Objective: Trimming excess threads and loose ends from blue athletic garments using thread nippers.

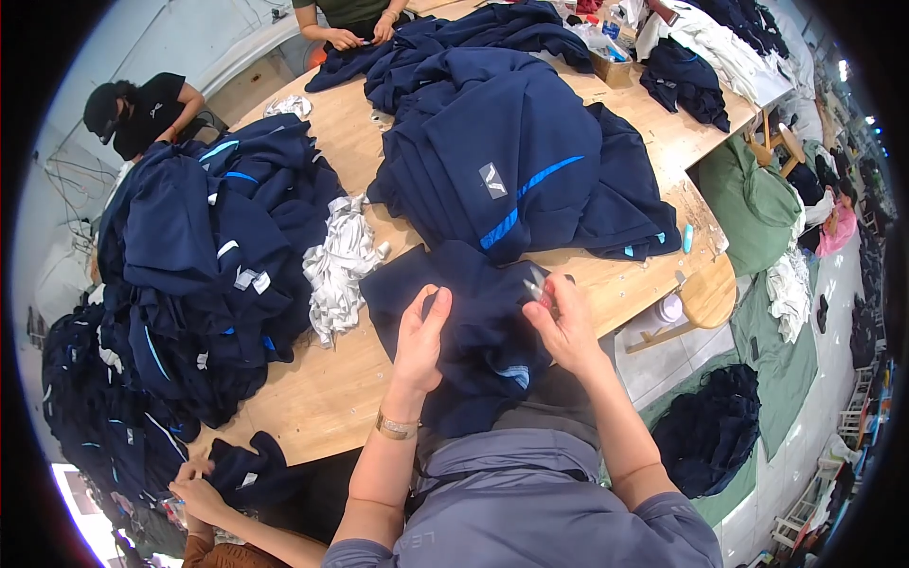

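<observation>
A navy garment (478, 317) with a light-blue striped patch hangs over the table's near edge, close to my body. My left hand (422, 333) is closed on its left side, thumb up. In my right hand (568, 327) is a small pair of metal thread snips (536, 283), the tips pointing up and away over the garment's right side. Just beyond lies a big heap of navy garments (473, 133) with a bright-blue stripe and a grey patch.
White cloth strips (341, 265) lie left of centre on the wooden table (312, 402). Another navy pile (208, 246) stands farther left. Co-workers sit at the far side and lower left, one hand (197, 488) on navy cloth. A wooden stool (705, 293) stands at right.
</observation>
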Action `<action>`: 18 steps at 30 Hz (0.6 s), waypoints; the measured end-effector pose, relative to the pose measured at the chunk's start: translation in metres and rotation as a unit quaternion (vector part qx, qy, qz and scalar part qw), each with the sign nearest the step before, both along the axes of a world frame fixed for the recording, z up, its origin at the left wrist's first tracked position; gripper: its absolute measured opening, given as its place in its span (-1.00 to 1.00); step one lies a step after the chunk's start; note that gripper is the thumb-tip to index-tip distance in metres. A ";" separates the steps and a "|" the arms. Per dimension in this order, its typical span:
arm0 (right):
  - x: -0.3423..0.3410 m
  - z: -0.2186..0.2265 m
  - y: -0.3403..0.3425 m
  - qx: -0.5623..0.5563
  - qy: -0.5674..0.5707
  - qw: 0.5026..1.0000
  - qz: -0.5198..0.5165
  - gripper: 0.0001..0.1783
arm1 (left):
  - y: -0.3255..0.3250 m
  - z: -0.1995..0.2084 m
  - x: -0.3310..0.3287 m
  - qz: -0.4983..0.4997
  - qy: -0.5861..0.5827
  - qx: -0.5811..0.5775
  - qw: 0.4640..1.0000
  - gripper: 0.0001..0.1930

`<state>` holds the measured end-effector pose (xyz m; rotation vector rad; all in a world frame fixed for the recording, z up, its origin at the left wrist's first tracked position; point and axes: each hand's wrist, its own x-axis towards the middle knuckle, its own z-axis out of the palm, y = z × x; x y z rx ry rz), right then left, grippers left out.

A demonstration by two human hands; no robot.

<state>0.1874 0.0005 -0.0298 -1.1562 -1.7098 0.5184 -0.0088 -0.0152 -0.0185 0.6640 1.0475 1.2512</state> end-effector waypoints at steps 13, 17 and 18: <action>0.003 0.024 -0.007 -0.020 -0.201 0.969 0.140 -0.55 | -0.003 0.008 0.000 -0.033 0.001 -0.009 0.999 -0.82; 0.003 0.028 -0.006 -0.018 -0.228 0.964 0.136 -0.59 | -0.003 0.010 0.001 -0.040 0.023 0.009 0.999 -0.81; 0.003 0.029 -0.006 -0.034 -0.233 0.963 0.132 -0.62 | -0.003 0.009 0.001 -0.035 0.034 0.008 0.999 -0.81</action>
